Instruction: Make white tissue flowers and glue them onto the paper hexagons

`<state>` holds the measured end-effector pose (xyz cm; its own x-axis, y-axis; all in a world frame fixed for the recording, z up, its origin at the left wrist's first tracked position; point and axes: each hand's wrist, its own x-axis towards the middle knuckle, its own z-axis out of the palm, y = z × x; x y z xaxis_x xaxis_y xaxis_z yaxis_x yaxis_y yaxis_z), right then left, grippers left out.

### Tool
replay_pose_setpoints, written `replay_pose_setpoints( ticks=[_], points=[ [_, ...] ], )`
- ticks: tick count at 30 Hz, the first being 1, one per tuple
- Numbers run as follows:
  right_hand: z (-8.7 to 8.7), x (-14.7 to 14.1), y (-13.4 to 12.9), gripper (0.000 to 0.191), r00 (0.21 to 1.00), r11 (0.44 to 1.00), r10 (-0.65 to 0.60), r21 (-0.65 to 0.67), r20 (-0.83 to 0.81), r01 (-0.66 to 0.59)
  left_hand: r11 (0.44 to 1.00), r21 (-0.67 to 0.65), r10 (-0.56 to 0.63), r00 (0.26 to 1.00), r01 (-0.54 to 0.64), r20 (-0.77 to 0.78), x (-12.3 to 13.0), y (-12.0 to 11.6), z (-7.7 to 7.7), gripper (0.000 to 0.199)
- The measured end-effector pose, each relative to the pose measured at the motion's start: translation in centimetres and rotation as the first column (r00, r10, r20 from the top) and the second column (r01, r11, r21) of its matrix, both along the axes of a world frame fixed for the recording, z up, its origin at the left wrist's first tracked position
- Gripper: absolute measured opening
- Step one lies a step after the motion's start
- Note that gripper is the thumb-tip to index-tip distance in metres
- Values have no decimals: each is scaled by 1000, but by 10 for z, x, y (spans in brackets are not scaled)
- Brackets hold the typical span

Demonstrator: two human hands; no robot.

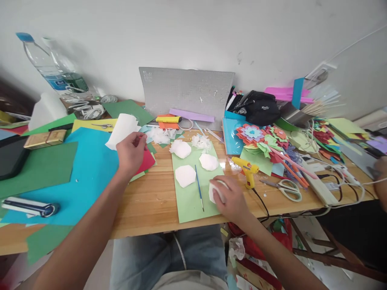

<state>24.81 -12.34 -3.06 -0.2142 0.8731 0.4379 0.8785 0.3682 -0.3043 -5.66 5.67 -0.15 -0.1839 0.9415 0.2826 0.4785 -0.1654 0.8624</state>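
Note:
On the wooden table lies a light green sheet (189, 207) with several white paper pieces, among them an eight-sided one (185, 176), and a thin blue brush (198, 187). At the sheet's right edge my right hand (228, 197) has its fingers round a white paper piece (214, 193). My left hand (131, 151) is closed, fingertips together, beside a roll of white paper (122, 131); what it holds, if anything, is too small to name. Torn white paper (161, 135) lies just beyond it.
Right of the sheet are a yellow glue gun (248, 171), scissors (288, 189), paper flowers (252, 135) and a power strip (320, 187). A large blue sheet (93, 173) and stapler (32, 206) lie left. A grey board (187, 92) leans on the wall. Another person's hand (381, 173) shows far right.

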Motion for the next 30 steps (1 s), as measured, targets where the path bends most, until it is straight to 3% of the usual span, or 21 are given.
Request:
replay_pose_setpoints(
  ticks=[2, 5, 11, 18, 22, 24, 27, 30],
  points=[
    [-8, 8, -5, 32, 974, 979, -203, -55, -99, 198, 999, -6, -38, 992, 39, 122, 4, -3, -1, 25],
    [-23, 11, -12, 43, 934, 931, -334, -200, -126, 306, 999, -2, -41, 983, 42, 181, 9, -5, -2, 25],
    [-31, -2, -18, 49, 946, 924, -314, -256, -85, 284, 999, -8, -40, 983, 42, 178, 11, -7, -3, 27],
    [-26, -3, -18, 46, 945, 936, -315, -192, -82, 296, 996, 1, -92, 962, 95, 258, 11, -7, -5, 28],
    [1, -5, -10, 41, 951, 954, -299, -8, -84, 300, 973, -9, -217, 933, 229, 286, 23, -20, -5, 33],
    [26, -6, -3, 39, 960, 964, -266, -11, -82, 266, 964, -10, -254, 936, 264, 243, 30, -29, -5, 32],
    [63, -9, 11, 37, 967, 964, -221, -180, -125, 197, 948, 1, -314, 938, 317, 144, 39, -43, -6, 27],
    [82, -18, 32, 32, 911, 915, -223, -397, -347, 73, 921, 3, -389, 920, 389, 55, 45, -53, -7, 23]
  ],
)
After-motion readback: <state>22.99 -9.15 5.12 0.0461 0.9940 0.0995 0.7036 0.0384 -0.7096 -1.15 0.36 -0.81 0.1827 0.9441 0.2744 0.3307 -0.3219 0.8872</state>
